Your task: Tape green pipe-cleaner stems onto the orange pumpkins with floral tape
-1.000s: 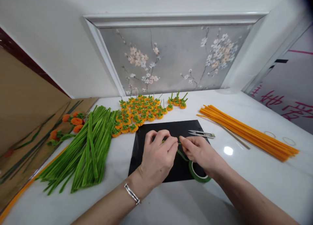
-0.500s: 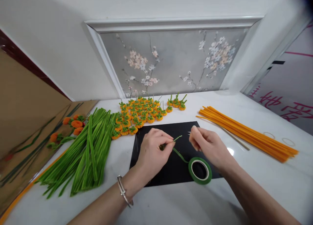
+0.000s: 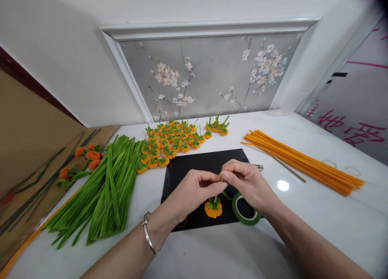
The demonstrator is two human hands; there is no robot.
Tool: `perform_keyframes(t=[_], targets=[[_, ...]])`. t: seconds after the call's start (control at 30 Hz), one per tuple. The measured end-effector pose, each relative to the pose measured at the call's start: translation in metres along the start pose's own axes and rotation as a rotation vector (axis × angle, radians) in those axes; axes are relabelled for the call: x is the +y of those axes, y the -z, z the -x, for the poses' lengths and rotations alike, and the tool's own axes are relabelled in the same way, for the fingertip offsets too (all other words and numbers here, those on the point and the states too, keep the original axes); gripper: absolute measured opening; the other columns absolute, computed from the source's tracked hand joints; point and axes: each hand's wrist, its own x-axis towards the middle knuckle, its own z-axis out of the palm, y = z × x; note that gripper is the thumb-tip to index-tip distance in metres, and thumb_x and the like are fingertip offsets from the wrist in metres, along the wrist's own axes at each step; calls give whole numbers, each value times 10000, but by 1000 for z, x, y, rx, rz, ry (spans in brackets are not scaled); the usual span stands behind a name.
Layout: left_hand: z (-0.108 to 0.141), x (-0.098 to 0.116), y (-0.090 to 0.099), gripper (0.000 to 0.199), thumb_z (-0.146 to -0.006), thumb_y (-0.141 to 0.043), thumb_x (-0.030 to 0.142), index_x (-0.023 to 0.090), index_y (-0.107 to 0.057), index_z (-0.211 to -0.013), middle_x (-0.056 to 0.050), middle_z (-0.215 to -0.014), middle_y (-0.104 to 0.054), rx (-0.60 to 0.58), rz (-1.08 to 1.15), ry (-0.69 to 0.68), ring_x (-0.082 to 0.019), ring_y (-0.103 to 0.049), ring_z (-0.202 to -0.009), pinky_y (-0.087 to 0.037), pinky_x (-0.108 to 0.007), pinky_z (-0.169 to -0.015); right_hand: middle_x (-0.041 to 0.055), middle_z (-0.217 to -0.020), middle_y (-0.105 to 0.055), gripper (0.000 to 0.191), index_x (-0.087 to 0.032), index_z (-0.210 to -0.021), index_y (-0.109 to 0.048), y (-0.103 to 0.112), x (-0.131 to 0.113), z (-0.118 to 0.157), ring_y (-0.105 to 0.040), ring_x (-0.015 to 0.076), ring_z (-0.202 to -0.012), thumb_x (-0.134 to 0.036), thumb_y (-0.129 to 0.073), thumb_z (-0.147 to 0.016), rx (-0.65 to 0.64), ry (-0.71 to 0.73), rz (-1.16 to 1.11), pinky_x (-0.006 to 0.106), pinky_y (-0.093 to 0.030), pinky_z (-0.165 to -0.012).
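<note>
My left hand point(image 3: 206, 186) pinches the thin green stem of a small orange pipe-cleaner pumpkin point(image 3: 213, 210) with a green leafy top. The pumpkin hangs over or rests on a black board point(image 3: 194, 161); I cannot tell which. Fingertips of my right hand point(image 3: 244, 182) are closed at the top of the same stem, touching the left fingers. A roll of green floral tape point(image 3: 257, 219) lies below my right hand, its strip point(image 3: 226, 195) running toward the fingers. A metal tool point(image 3: 259, 166) pokes out behind the right hand, mostly hidden.
Several finished orange pumpkins point(image 3: 169, 139) crowd the back of the white table point(image 3: 273, 254), with a few more point(image 3: 216, 126) beside them. Green pipe cleaners point(image 3: 103, 194) lie left, orange ones point(image 3: 303, 161) right. Orange pompom flowers point(image 3: 92, 155) lie on brown paper at far left.
My right hand has moved left to meet the left hand at the stem. The metal tip has gone from its fingertips. The left hand has turned, bringing the pumpkin into view below.
</note>
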Motion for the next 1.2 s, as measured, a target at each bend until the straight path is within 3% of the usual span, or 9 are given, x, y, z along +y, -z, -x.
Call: perform_keyframes(t=[0.3,0.53,0.63,0.73,0.83,0.97,1.1,1.2], targets=[[-2,-8,-5,150,-680,-701,272,138,-684,-616,11,-618,-535,153,174,14,-94,-442,-603,-362,-246,-600,-13,-646,-491,254,-186,-657,-512,-16,7,8,-440,121,-591,-337,-527,-861,110,-26,87,241,-370,-538],[2,-16,-5,216,-610,-775,296,122,-649,-612,15,-595,-529,157,324,76,-80,-440,-573,-341,-234,-569,-6,-647,-499,282,-188,-660,-525,-16,12,9,-453,130,-599,-367,-511,-877,16,-21,124,248,-376,-547],[0,-17,-6,217,-606,-782,298,120,-659,-618,12,-606,-538,158,357,36,-77,-449,-574,-348,-231,-575,29,-798,-585,220,-188,-799,-608,-14,11,7,-524,148,-701,-350,-490,-891,-5,27,122,254,-413,-611],[-4,-9,-1,210,-641,-757,322,122,-699,-669,-18,-673,-600,177,323,-23,-88,-479,-603,-370,-232,-590,58,-983,-608,259,-200,-1054,-595,-10,12,4,-558,160,-777,-359,-449,-910,74,43,128,269,-441,-665],[-5,2,18,199,-674,-732,322,131,-725,-727,-61,-825,-671,278,231,-77,-107,-526,-678,-392,-233,-627,49,-953,-619,278,-206,-1040,-606,-4,16,2,-562,161,-744,-383,-429,-919,177,27,200,279,-441,-661],[7,3,63,205,-754,-665,345,148,-716,-776,-24,-757,-647,530,-40,-175,-108,-520,-686,-401,-225,-649,38,-921,-621,274,-216,-992,-624,1,19,2,-562,159,-733,-377,-412,-931,244,51,275,280,-436,-647],[32,-19,103,242,-805,-591,367,150,-695,-776,-25,-752,-642,777,-451,-210,-137,-553,-703,-428,-240,-659,51,-987,-611,238,-208,-994,-625,-4,16,7,-579,160,-823,-315,-422,-934,201,199,329,276,-452,-702],[44,-40,117,237,-805,-580,355,149,-681,-745,-46,-829,-656,829,-524,-213,-155,-575,-737,-443,-252,-681,58,-1012,-607,227,-201,-1000,-625,-10,15,10,-587,157,-883,-271,-419,-938,172,296,368,272,-458,-758]])
